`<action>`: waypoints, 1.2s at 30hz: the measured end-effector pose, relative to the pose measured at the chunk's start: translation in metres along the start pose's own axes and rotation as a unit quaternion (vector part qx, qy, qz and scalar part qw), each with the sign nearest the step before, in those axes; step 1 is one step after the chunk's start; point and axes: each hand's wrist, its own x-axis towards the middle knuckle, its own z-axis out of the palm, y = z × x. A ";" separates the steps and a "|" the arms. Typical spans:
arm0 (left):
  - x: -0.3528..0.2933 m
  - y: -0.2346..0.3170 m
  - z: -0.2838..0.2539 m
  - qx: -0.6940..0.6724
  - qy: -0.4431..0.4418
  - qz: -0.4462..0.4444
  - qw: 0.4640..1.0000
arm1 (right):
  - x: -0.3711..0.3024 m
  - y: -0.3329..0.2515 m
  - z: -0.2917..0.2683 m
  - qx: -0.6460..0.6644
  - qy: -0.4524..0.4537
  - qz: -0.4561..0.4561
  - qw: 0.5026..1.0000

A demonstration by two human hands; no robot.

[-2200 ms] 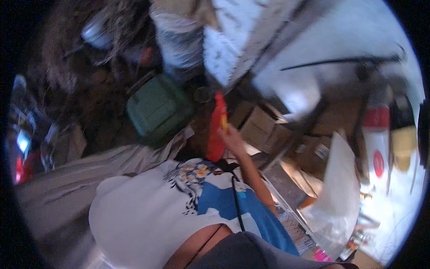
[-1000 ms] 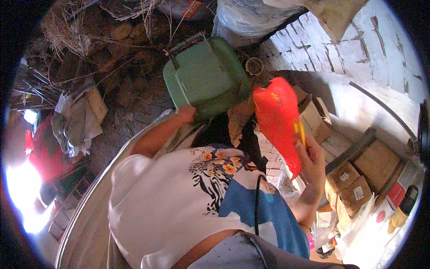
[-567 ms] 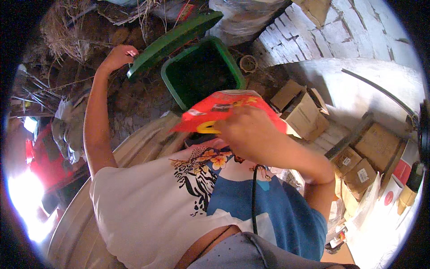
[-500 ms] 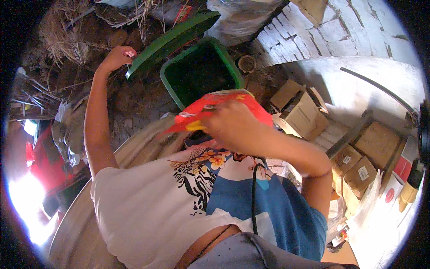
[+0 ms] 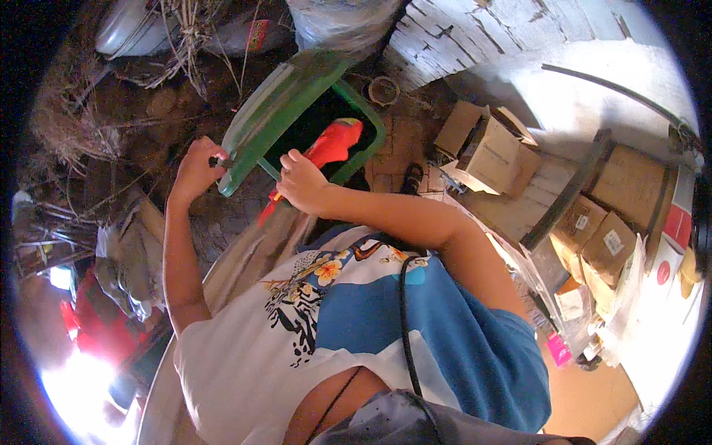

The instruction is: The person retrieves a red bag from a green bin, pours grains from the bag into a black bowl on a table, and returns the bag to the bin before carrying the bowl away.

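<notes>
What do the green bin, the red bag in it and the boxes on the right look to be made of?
Bin: likely moulded plastic, smooth, even green, rounded rim and lid.
Red bag: probably thin plastic film, glossy and crumpled.
Boxes: plain brown cardboard, matte, with folded flaps.

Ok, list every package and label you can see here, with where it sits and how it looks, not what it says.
Red plastic packet: inside the open green bin, beyond the right hand.
Open brown cardboard box: right of the bin, flaps up.
Two smaller brown cardboard boxes: far right, each with a white label.
Small pink packet: lower right.
</notes>
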 end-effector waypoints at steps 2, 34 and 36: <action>0.000 -0.002 0.006 0.015 -0.011 0.003 1.000 | 0.005 0.007 0.017 -0.027 -0.005 -0.013 1.000; 0.073 0.113 0.386 0.332 -0.391 0.061 0.856 | -0.598 -0.279 0.273 0.226 -0.048 0.806 0.545; 0.088 0.164 0.413 0.363 -0.407 0.100 0.832 | -0.599 -0.361 0.294 0.253 0.023 0.858 0.447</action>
